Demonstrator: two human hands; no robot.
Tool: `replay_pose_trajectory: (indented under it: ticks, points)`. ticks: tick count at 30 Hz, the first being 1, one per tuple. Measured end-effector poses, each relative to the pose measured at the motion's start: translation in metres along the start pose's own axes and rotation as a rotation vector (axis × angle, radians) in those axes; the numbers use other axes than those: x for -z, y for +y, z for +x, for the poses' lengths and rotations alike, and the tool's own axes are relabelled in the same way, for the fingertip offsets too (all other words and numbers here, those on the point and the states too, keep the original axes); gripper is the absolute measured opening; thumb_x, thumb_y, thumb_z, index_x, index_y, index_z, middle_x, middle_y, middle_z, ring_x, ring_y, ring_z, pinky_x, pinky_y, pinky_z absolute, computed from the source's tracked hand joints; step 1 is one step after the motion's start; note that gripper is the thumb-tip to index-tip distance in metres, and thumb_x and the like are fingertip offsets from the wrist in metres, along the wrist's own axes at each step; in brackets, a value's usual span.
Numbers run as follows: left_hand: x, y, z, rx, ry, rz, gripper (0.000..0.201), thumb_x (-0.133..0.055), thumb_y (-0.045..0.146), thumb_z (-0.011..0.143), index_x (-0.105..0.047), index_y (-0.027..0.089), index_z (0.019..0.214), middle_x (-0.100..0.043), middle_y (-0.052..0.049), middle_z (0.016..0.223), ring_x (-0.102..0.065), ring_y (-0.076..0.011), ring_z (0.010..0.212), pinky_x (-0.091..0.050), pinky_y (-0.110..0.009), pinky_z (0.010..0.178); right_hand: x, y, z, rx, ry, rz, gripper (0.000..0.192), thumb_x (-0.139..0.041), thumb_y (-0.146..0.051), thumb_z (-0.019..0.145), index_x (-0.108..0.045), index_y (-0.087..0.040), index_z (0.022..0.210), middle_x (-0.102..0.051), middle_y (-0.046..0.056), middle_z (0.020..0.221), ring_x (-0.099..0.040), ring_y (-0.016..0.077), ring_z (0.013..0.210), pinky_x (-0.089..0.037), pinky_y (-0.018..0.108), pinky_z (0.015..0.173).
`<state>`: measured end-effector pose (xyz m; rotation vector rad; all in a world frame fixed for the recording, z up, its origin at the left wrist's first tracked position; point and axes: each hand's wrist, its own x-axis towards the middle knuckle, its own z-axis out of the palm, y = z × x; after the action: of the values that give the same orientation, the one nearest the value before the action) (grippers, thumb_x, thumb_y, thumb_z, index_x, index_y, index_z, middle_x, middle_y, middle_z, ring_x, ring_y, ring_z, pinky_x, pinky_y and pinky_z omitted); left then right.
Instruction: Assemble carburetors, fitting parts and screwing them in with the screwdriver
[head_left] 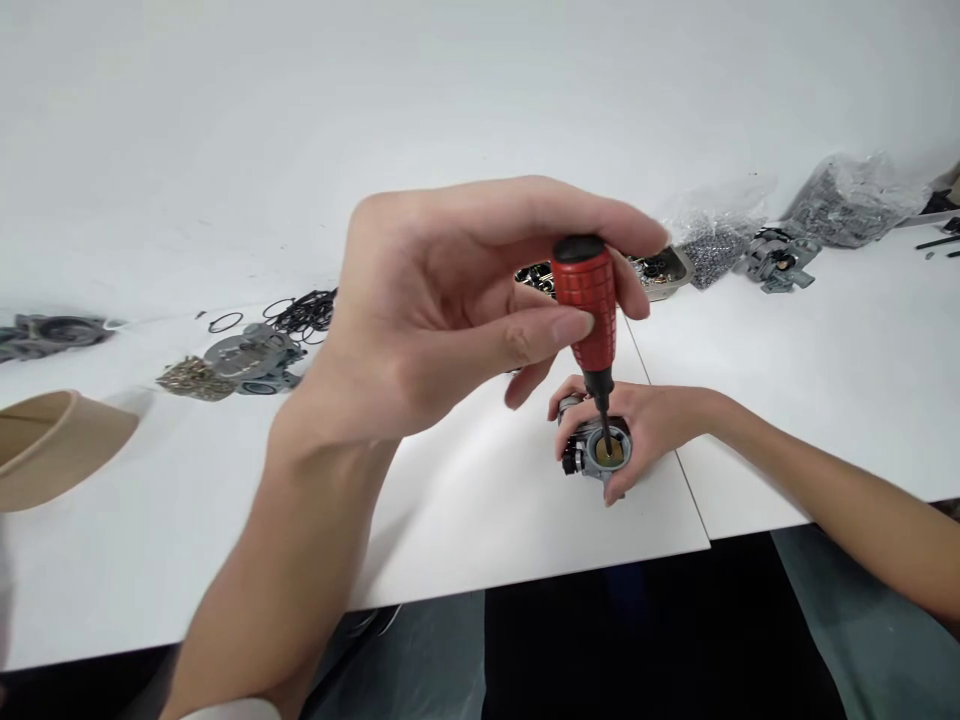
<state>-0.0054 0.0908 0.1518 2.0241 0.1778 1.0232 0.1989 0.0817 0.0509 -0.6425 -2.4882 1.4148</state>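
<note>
My left hand (435, 290) is closed around a red screwdriver (589, 310) with a black cap, its thumb and fingers on the handle. The screwdriver points downward, and its tip meets the brass-coloured plate (616, 450) inside the round bore of a small grey carburetor (592, 472). Lower on the table, my right hand (649, 425) grips that carburetor from the right, thumb near its front and fingers over the far side. Part of the carburetor is hidden under those fingers.
Left are a cardboard tape roll (97, 450), brass screws (195, 378), grey metal castings (255, 355) and black rubber rings (309, 312). Right stand a small-parts tray (679, 275), bagged shiny parts (712, 258), another carburetor (780, 260) and a plastic bag (855, 205). A seam crosses the table (480, 530).
</note>
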Motion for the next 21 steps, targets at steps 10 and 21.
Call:
replay_pose_trajectory:
  ticks: [10, 21]
  points:
    - [-0.002, 0.005, 0.001, -0.031, -0.063, -0.005, 0.031, -0.066, 0.007, 0.085, -0.074, 0.017, 0.112, -0.073, -0.007, 0.1, -0.07, -0.0167, 0.067, -0.055, -0.026, 0.043, 0.0, 0.001, 0.0, -0.011, -0.001, -0.001, 0.05, -0.086, -0.04, 0.069, -0.068, -0.027, 0.113, -0.045, 0.005, 0.127, -0.048, 0.0234, 0.122, -0.043, 0.039, 0.109]
    - [-0.001, 0.003, -0.005, -0.027, 0.025, -0.043, 0.033, -0.065, 0.002, 0.086, -0.07, 0.007, 0.118, -0.071, -0.007, 0.094, -0.07, -0.0167, 0.077, -0.056, -0.023, 0.045, 0.014, 0.01, -0.007, -0.024, -0.077, 0.438, 0.054, -0.069, -0.028, 0.085, -0.053, -0.018, 0.136, -0.052, 0.012, 0.142, -0.051, 0.0236, 0.131, -0.048, 0.036, 0.105]
